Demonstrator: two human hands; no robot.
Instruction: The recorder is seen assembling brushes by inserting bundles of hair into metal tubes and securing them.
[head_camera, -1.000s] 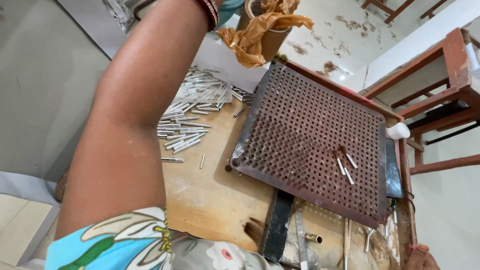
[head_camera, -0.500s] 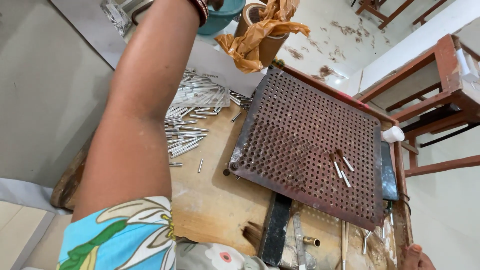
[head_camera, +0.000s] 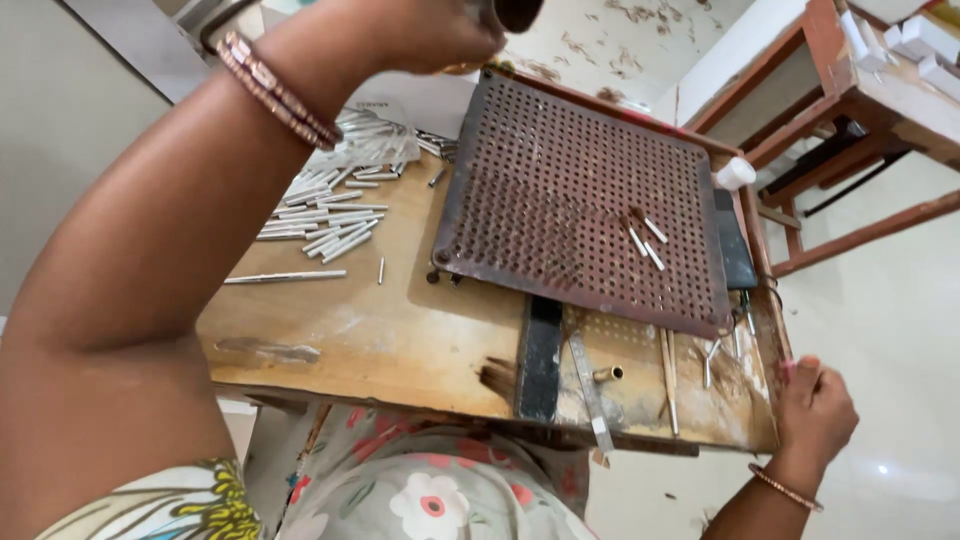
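My left hand (head_camera: 430, 35) is raised at the top of the view, over the far edge of a rusty perforated metal plate (head_camera: 560, 190). Its fingers are closed on a dark brown round container (head_camera: 517, 10), which the frame mostly cuts off. Bangles circle that wrist. Three small white sticks (head_camera: 645, 240) lie on the plate's right part. My right hand (head_camera: 815, 405) sits curled at the front right corner of the wooden table (head_camera: 370, 340), thumb against the edge, with nothing seen in it.
A heap of several white sticks (head_camera: 330, 205) lies on the table's left side, and one long stick (head_camera: 285, 277) lies apart. A metal ruler (head_camera: 590, 385), a small brass tube (head_camera: 607, 374) and thin tools lie along the front edge. Wooden furniture (head_camera: 850, 100) stands at right.
My left arm has drawn back from the far end, so the hand and bangles now show, holding the dark container. The crumpled brown paper has left the view. My right hand shows more fully.
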